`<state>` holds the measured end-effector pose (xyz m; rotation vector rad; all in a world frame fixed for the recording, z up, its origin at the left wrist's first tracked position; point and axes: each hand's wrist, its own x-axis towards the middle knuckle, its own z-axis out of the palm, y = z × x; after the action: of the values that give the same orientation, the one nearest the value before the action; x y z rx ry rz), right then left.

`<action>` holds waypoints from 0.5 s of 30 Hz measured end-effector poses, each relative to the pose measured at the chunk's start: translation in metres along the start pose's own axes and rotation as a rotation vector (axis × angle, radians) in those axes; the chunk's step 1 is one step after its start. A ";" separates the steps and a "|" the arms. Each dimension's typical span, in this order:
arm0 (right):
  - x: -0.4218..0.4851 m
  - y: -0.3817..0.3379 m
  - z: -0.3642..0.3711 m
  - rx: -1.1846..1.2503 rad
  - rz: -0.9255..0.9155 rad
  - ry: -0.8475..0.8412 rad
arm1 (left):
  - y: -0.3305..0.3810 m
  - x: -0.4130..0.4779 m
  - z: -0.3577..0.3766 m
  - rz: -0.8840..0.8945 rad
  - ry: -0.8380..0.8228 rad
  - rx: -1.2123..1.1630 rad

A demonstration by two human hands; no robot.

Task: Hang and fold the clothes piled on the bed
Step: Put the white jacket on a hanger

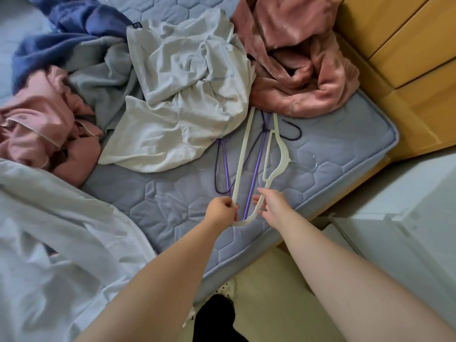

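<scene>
Both hands meet over the near edge of the quilted blue-grey mattress (pixel 345 144), each gripping the same white plastic hanger (pixel 267 166). The left hand (pixel 222 209) has its fingers curled round the hanger's long straight bar near the rounded end, and the right hand (pixel 272 206) pinches the opposite, shouldered side just across that end, so the hanger's curve sits between the 2 hands. The hanger's far end reaches up under the edge of a crumpled white garment (pixel 187 95), and its metal hook (pixel 312 164) lies on the mattress to the right. Beneath it lie a purple hanger (pixel 254 178) and a dark wire hanger (pixel 294 130), both flat on the mattress. Beyond them the pile spreads out: a fuzzy pink garment (pixel 296 60) at the upper right against the wooden headboard (pixel 407 58), a pink garment (pixel 42 129) at the left, a blue fleece garment (pixel 61 45) at the upper left, and a pale blue sheet (pixel 54 238) bunched in the lower left.
</scene>
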<state>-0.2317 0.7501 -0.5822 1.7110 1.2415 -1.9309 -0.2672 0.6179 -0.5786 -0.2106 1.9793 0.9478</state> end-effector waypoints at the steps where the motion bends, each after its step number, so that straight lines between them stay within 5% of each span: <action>1: -0.004 -0.004 0.001 0.044 0.002 0.020 | 0.003 -0.004 -0.002 -0.002 -0.039 -0.027; 8: -0.051 -0.024 0.017 0.255 0.007 0.064 | 0.020 -0.033 -0.046 -0.084 -0.229 -0.164; 15: -0.116 -0.018 0.080 0.209 -0.090 0.142 | 0.006 -0.080 -0.099 -0.065 -0.155 -0.105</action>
<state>-0.2675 0.6648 -0.4749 1.9568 1.2207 -2.0866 -0.2893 0.5370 -0.4827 -0.2513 1.7734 0.9965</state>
